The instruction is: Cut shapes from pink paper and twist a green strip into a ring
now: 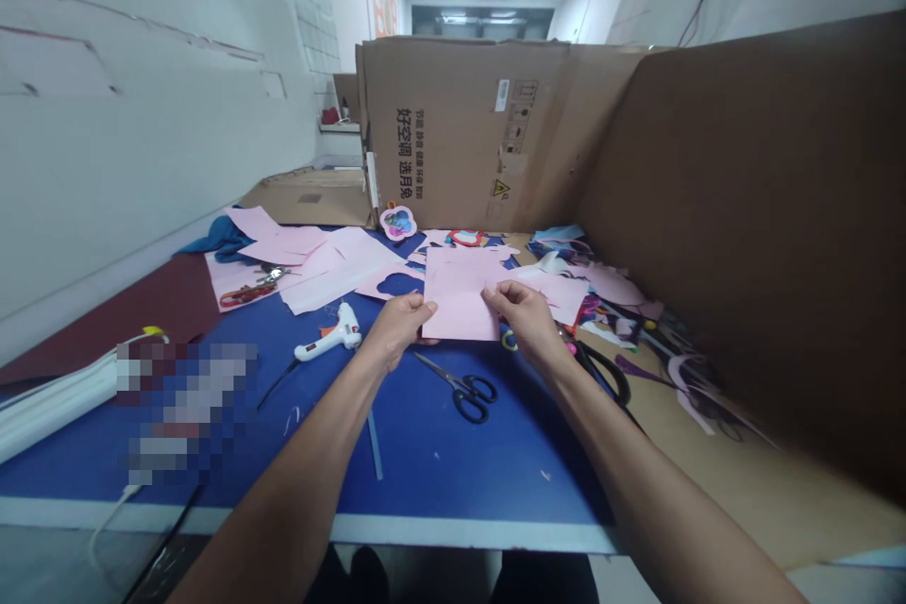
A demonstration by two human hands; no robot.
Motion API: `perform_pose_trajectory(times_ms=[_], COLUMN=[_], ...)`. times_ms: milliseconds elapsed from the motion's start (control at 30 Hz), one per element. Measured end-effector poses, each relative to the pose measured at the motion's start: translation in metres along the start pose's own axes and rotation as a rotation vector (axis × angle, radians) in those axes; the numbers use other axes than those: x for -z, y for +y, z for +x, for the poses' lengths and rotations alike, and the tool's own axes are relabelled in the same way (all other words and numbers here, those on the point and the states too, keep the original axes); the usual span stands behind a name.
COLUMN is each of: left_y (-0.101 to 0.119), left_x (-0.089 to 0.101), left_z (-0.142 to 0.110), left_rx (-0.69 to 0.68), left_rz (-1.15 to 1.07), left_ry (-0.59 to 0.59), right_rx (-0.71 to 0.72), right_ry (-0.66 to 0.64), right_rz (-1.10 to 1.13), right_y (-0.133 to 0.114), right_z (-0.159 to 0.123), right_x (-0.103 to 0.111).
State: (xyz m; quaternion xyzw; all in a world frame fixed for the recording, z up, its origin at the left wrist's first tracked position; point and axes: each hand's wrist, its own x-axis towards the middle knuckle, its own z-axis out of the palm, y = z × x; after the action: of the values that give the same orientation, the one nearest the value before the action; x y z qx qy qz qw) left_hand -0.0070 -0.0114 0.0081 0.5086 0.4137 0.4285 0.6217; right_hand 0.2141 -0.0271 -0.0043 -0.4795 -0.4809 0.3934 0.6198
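Note:
A pink sheet of paper (460, 288) is held up in front of me over the blue tabletop. My left hand (397, 328) pinches its lower left edge between thumb and fingers. On the other side, my right hand (525, 313) grips the right edge, thumb on the near face. Just below the sheet lie black-handled scissors (467, 394), their blades pointing up and left. A white glue gun (332, 335) rests left of my left hand. More pink sheets (346, 269) lie spread behind.
Behind stands a large cardboard box (460, 132), and a brown cardboard panel (750, 236) rises at right. Ribbons and paper scraps (629, 321) pile up on the right. A flower-shaped pink piece (398, 223) leans at the back. A blue strip (375, 444) lies near the front edge.

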Motion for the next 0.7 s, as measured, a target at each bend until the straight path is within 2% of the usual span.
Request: perform_pose_trajectory(times_ms=[133,300,533,700], left_y=[0.0009,0.0031,0.0101,0.0055], left_x=[0.0016,0.0014,0.0010,0.0041], left_z=[0.0013,0.0019,-0.0017,0.0021], left_rx=[-0.076,-0.096,-0.101,-0.104], left_rz=[-0.053,-0.051,-0.140,-0.194], left_ry=[0.014,0.127,0.104,0.074], right_rx=[-0.014,-0.014,0.005,-0.002], right_ry=[-0.027,-0.046,-0.110,-0.174], right_rz=[-0.002,-0.047,-0.091,-0.111], right_y=[-0.0024,-0.0060,-0.0023,0.0010], right_z=[-0.0011,-0.0043,-0.0052,-0.0049], right_x=[-0.0003,-0.0009,-0.0018,-0.0033])
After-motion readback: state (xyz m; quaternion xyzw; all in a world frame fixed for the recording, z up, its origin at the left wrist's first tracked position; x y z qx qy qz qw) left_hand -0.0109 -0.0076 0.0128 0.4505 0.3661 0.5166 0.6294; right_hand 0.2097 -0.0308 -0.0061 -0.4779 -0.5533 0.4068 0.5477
